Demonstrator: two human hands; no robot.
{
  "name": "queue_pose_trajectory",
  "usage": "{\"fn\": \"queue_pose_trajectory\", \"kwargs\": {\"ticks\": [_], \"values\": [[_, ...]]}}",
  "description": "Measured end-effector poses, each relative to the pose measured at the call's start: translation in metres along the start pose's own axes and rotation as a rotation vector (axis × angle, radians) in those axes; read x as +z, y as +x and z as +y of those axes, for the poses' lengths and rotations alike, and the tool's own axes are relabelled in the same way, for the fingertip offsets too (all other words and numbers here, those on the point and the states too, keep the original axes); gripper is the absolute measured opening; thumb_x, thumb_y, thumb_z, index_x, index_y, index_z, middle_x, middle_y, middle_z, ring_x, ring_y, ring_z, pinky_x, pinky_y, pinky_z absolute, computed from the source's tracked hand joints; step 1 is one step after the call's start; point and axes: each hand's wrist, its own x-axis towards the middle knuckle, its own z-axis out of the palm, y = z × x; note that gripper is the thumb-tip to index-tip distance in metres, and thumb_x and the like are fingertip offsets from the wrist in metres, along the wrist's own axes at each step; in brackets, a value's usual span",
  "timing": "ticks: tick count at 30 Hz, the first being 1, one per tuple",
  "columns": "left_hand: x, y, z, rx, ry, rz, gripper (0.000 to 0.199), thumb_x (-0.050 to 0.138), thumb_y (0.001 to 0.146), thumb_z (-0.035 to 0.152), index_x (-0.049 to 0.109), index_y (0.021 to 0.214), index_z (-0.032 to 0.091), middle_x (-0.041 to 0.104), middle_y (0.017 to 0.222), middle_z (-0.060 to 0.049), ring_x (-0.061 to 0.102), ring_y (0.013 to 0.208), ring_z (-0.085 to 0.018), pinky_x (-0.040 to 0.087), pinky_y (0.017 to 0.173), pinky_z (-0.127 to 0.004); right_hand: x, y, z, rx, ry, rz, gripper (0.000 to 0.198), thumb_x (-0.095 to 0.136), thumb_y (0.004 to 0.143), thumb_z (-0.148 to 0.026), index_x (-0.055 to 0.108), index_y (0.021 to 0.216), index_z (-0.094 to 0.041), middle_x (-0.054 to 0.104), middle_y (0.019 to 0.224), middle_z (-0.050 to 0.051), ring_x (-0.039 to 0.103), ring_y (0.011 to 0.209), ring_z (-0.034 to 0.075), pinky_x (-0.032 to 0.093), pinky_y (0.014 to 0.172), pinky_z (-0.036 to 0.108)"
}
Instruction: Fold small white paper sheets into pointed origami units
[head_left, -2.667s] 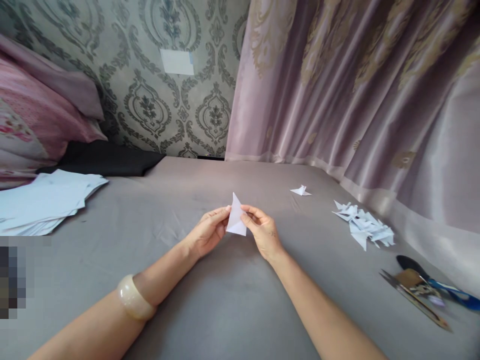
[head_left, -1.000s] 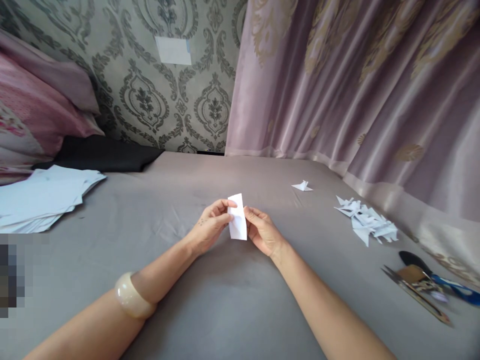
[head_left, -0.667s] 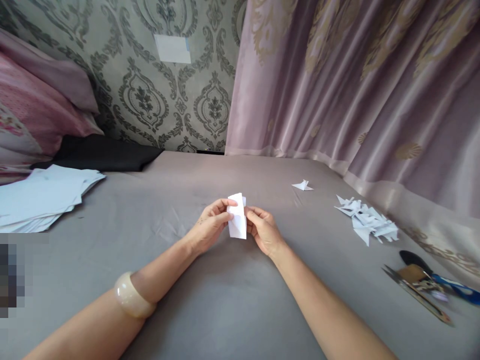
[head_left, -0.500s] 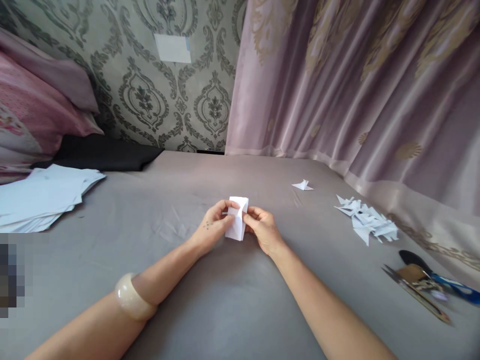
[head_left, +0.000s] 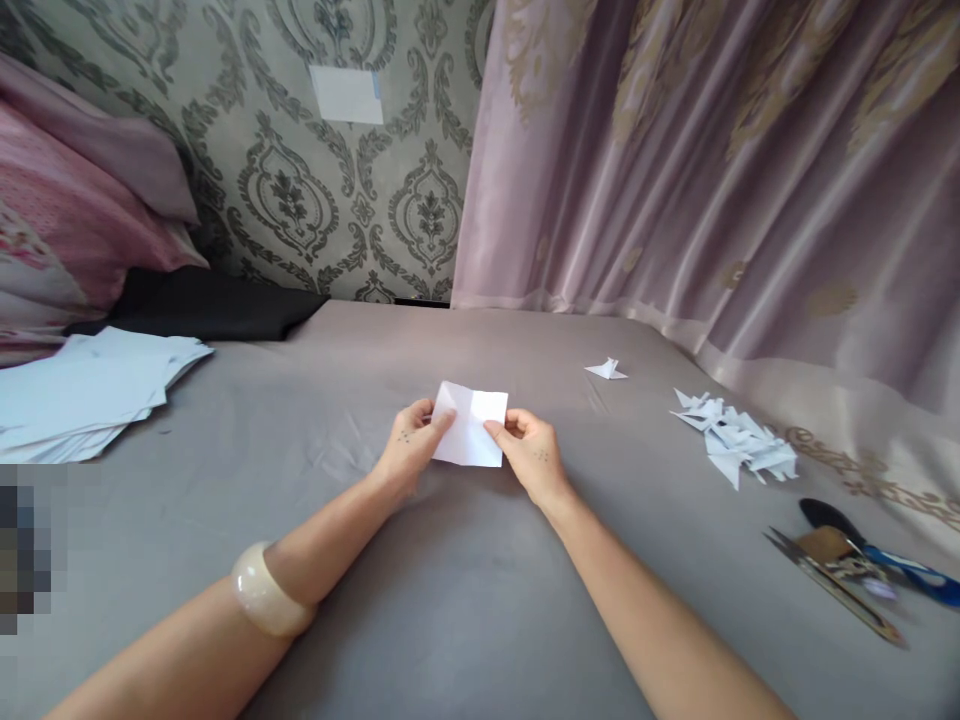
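L hand (head_left: 411, 440) & R hand (head_left: 534, 455) pinch white paper (head_left: 472, 430) at its 9 & 3 o'clock edges, ctr of view. Near-square, long axis unclear; mid crease runs approx. 12–6 o'clock. Folded-paper pile (head_left: 739, 438) at 3 o'clock.

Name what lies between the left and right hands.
The head view shows a creased white paper, held at opposite edges by the left hand and right hand.
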Motion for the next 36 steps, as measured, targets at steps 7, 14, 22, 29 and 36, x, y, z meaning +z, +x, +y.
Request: {"fn": "queue_pose_trajectory", "kwargs": {"ticks": [7, 14, 22, 29, 36], "values": [[-0.012, 0.004, -0.004, 0.075, 0.152, 0.05, 0.032, 0.075, 0.063, 0.021, 0.057, 0.09, 0.018, 0.059, 0.063, 0.002, 0.055, 0.056, -0.015, 0.037, 0.053, -0.025, -0.011, 0.009, 0.013, 0.051, -0.108, 0.058, 0.026, 0.069, 0.068, -0.028, 0.063, 0.091, -0.019, 0.07, 0.076, 0.005, 0.065, 0.066, 0.019, 0.05, 0.065, 0.033], [-0.014, 0.003, -0.013, 0.281, 0.926, 0.001, 0.048, 0.052, 0.082, 0.021, 0.042, 0.128, 0.017, 0.06, 0.082, -0.004, 0.058, 0.073, -0.021, 0.043, 0.067, -0.033, -0.009, -0.001, 0.002, -0.266, -0.668, -0.01, 0.034, 0.059, 0.08, -0.015, 0.057, 0.113, -0.019, 0.063, 0.106, 0.009, 0.061, 0.09, 0.021, 0.049, 0.082, 0.037], [-0.012, 0.007, -0.02, 0.848, 1.18, -0.266, 0.023, 0.046, 0.088, 0.014, 0.065, 0.098, 0.022, 0.065, 0.106, -0.008, 0.058, 0.098, -0.023, 0.044, 0.085, -0.039, -0.018, 0.003, 0.0, -0.501, -0.743, -0.267, 0.03, 0.045, 0.079, 0.001, 0.066, 0.088, -0.019, 0.064, 0.095, 0.006, 0.058, 0.096, 0.019, 0.046, 0.088, 0.031], [-0.012, 0.001, -0.014, 0.894, 1.232, -0.447, 0.036, 0.063, 0.083, 0.047, 0.064, 0.105, 0.018, 0.066, 0.108, -0.011, 0.061, 0.099, -0.026, 0.047, 0.085, -0.041, -0.039, -0.002, -0.015, -0.357, -0.686, -0.433, 0.039, 0.043, 0.078, 0.001, 0.068, 0.1, -0.021, 0.069, 0.105, 0.003, 0.063, 0.095, 0.015, 0.047, 0.085, 0.027], [-0.011, -0.003, -0.012, 1.224, 1.404, -0.474, 0.023, 0.046, 0.094, 0.026, 0.064, 0.085, 0.015, 0.066, 0.085, -0.007, 0.061, 0.083, -0.022, 0.045, 0.083, -0.038, -0.046, -0.035, -0.013, -0.483, -0.843, -0.337, 0.035, 0.046, 0.083, -0.005, 0.068, 0.106, -0.019, 0.06, 0.122, 0.009, 0.057, 0.11, 0.02, 0.046, 0.094, 0.034]]}}
